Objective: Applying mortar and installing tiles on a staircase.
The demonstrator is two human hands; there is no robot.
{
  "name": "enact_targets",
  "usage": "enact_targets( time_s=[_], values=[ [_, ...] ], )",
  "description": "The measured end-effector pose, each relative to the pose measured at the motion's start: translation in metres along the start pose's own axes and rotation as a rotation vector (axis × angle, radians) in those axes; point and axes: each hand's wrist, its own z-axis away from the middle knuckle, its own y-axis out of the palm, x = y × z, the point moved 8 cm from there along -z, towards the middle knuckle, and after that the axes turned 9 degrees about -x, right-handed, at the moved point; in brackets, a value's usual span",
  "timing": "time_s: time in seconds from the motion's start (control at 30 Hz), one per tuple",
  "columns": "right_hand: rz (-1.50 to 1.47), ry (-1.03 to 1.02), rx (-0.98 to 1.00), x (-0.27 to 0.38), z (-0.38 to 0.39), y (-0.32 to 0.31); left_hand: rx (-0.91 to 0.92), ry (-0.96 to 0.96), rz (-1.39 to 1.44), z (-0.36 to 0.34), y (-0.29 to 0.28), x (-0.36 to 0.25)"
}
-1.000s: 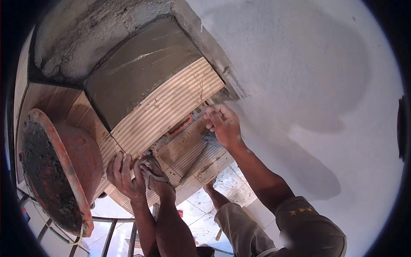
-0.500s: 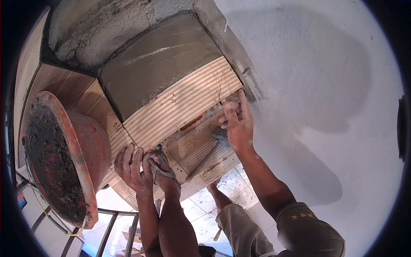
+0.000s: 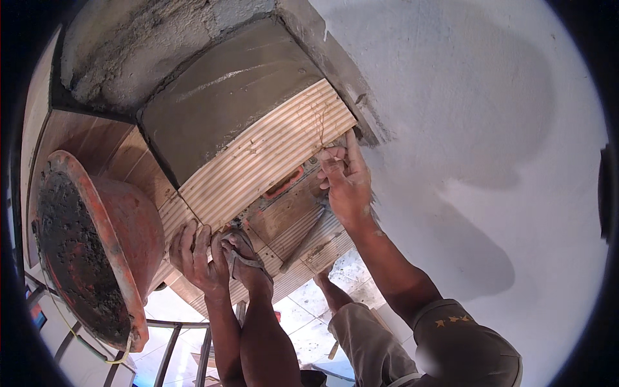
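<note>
A ribbed, wood-toned stair tile (image 3: 271, 142) lies along the front of a step, with smooth wet grey mortar (image 3: 219, 106) behind it. My left hand (image 3: 198, 261) is at the tile's near left corner, its fingers extended and slightly apart against the edge. At the right end, beside the wall, my right hand (image 3: 348, 187) points its index finger up to the tile's front corner, while its other fingers curl loosely. Neither hand is wrapped round anything. Under the tile's front edge, a tool with an orange part (image 3: 284, 185) is partly hidden.
A reddish bucket (image 3: 132, 222) of dark mortar leans at the left on wood-look tiles (image 3: 97, 138). A long-handled tool (image 3: 303, 238) rests on the lower step near my sandaled foot (image 3: 248, 258). The white wall (image 3: 464, 161) bounds the right; metal railing (image 3: 169, 355) stands lower left.
The view has shifted slightly, so the tile and step sit a little further left in the picture. Both hands keep their places at the tile's edge.
</note>
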Motion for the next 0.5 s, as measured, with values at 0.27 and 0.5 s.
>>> enact_targets(
  time_s=[0.27, 0.5],
  values=[
    [0.053, -0.027, 0.018, -0.005, 0.014, 0.0, 0.003, -0.004, 0.003, -0.002, 0.0, -0.002],
    [0.033, 0.027, 0.103, -0.022, 0.048, 0.019, 0.009, -0.008, 0.036, 0.002, 0.002, 0.003]
  ],
)
